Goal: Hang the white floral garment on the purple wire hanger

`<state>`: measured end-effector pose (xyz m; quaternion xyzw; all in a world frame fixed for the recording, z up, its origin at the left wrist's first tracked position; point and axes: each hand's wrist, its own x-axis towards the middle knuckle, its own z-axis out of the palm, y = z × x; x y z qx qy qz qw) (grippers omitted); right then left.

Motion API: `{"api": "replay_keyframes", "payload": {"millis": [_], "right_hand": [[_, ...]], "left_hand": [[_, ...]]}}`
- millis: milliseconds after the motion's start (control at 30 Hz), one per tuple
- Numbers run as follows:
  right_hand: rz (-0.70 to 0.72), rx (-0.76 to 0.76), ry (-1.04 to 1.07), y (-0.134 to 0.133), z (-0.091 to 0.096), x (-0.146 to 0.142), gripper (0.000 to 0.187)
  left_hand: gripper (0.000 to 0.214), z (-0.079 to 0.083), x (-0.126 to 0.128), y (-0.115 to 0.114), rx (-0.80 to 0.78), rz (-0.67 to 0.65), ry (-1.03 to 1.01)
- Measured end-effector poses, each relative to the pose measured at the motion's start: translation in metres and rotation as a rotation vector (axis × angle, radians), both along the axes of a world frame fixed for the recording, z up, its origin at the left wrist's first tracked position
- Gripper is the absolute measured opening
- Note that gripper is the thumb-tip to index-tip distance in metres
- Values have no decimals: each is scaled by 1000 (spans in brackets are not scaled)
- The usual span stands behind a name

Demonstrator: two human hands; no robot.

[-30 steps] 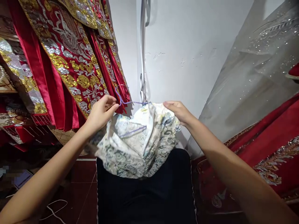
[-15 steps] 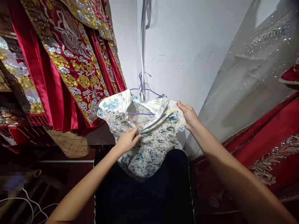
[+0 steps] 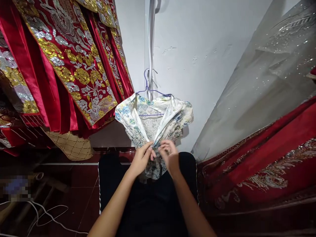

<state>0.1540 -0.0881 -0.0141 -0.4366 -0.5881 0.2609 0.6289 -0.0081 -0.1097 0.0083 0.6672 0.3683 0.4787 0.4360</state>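
Pinching the front edge of a floral short-sleeved blouse point(image 3: 154, 125) between thumb and fingers of the left hand point(image 3: 142, 158), at the foot of the open V neckline. Holding the right hand point(image 3: 170, 154) just beside it, at the right front edge, with fingers curled and blurred; cannot tell from the view whether pinching cloth in that grip or only touching it.

Hung on a purple wire hanger point(image 3: 146, 88) at the middle of the scene, in front of a white wall point(image 3: 197, 79), with short sleeves spread to left and right and the hanger's lower bar in view across the neck opening. Hooked up beside a pale vertical strip point(image 3: 150, 39); cannot tell on what. Bunched and narrowed below the hands, down against black cloth point(image 3: 108, 184) with a pale scalloped edge.

Flanked on the left by a red panelled garment point(image 3: 81, 75) with gold and silver embroidery, above a tan quilted panel point(image 3: 74, 148). Flanked on the right by sheer grey sparkling fabric point(image 3: 266, 72) and, nearer, a red beaded garment point(image 3: 271, 164). Lying at near left, a white cord point(image 3: 49, 215) over dark red floor tiles point(image 3: 84, 194).
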Motion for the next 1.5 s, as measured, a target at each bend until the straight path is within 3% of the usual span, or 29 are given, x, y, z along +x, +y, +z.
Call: {"api": "replay_keyframes", "payload": {"millis": [100,233,333,533,600,667,767,833,933,1000,1067,1167,1267,1400,1500], "right_hand": [[299,-137,-159,-13,-18,-22,10],[283,-97,-196,-4,-15,-26,5],[231,-69,-204,1,-18,-18,14],[184,-111,-294,-1,-35,1,36],[200,-112,-310,1,-36,6,38],[235,-105,-346,6,-29,9,41],[283,-69,-393,18,5,13,34],[246,-14,-323,28,46,14,29],[159,195,-213,46,118,13,43],[146,335,-299,59,157,9,37],[130,441,-488,72,180,5,20],[88,530,-650,83,189,-5,17],[44,566,-601,85,186,-16,15],[-18,562,-341,89,192,-12,17],[-104,581,-74,100,202,21,20]], "left_hand": [[23,10,7,-5,-88,-63,-139],[24,39,14,2,-153,-108,-295],[37,77,12,25,-142,-86,-396],[41,178,5,94,-6,24,-473],[42,199,7,103,27,46,-439],[41,206,10,100,45,16,-355],[33,195,12,85,99,-57,-214],[29,183,11,77,148,-66,-160],[26,171,7,72,213,-38,-125],[24,166,5,74,254,-16,-108],[23,162,3,77,285,12,-94],[24,153,3,82,303,80,-100],[27,135,5,85,331,166,-119],[38,94,7,78,258,191,36],[50,56,2,66,138,93,257]]}}
